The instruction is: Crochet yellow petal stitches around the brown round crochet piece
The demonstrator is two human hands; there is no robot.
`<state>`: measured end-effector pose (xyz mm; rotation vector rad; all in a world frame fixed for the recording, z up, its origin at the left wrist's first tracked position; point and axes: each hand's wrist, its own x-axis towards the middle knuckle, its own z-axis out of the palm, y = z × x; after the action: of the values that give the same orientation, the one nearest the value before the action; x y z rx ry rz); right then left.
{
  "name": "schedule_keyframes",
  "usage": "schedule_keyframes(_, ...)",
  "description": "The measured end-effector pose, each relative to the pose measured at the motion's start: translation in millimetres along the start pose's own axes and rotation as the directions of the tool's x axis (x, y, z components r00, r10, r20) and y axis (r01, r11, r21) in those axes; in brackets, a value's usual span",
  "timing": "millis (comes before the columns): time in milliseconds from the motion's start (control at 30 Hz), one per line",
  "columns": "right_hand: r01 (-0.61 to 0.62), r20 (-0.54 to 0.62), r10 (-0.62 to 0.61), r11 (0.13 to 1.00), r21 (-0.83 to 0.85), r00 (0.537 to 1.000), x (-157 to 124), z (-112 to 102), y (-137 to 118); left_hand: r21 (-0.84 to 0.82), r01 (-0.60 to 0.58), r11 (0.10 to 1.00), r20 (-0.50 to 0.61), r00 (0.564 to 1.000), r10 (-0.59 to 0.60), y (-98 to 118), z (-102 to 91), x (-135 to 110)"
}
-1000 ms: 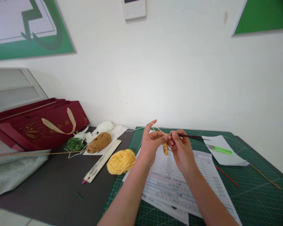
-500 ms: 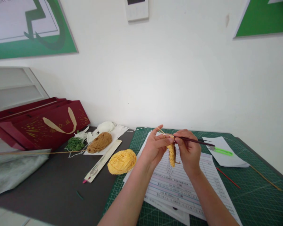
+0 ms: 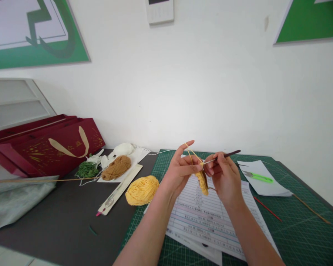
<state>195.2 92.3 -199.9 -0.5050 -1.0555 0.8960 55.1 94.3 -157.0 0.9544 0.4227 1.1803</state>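
Observation:
My left hand (image 3: pixel 180 170) pinches the top of a small yellow crocheted piece (image 3: pixel 202 182), with yellow yarn stretched over its raised forefinger. My right hand (image 3: pixel 224 178) grips a dark crochet hook (image 3: pixel 224 155), its tip at the top of the piece and its handle tilted up to the right. Both hands hover above a printed sheet (image 3: pixel 208 218) on the green cutting mat (image 3: pixel 299 229). The yellow yarn ball (image 3: pixel 142 190) lies to the left of my left forearm.
A ruler (image 3: pixel 119 189), a brown yarn ball (image 3: pixel 116 167), white yarn (image 3: pixel 123 149) and green yarn (image 3: pixel 87 169) lie left on the dark table. Red gift bags (image 3: pixel 44 144) lean at far left. Green snips (image 3: pixel 257 177) on paper, a red stick (image 3: pixel 267 208) and a thin wooden stick (image 3: pixel 312 209) lie right.
The hook's handle has swung upward to the right. My left forefinger has lifted higher, stretching the yarn. The crocheted piece hangs more fully in view than a second ago.

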Motion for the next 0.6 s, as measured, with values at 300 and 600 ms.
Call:
schedule_keyframes(300, 0.012, -0.045, -0.018, 0.99, -0.137, 0.999, -1.9, 1.8, 6.9, 0.135, -0.078, 0.988, -0.083, 0.993, 0.09, -7.2, -1.5, 1.0)
schedule_keyframes(600, -0.015, -0.114, 0.005, 0.996, -0.092, 0.993, -0.5, -1.2, 10.2, 0.25, -0.067, 0.966, -0.092, 0.991, 0.093, -13.5, -10.0, 3.2)
